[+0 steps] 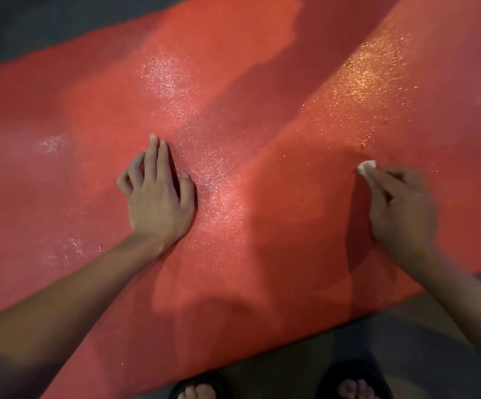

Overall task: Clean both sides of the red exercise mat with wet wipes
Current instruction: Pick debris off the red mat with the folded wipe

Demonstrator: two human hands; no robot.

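Red exercise mat (233,174) flat on the floor (435,326), long axis running lower-left to upper-right across the view, near edge just ahead of the sandalled feet (201,390). Left hand (158,197) pressed flat on the mat mid-width, fingers straight, holding nothing, likely pinning it. Right hand (400,208) curled round a small white wet wipe (366,167), wipe touching the mat near its right side. Wet sheen up-mat of both hands. Dry-looking strip between the hands and toward the near edge: right hand nearer, probably next pass leftward. Underside presumably not yet done.
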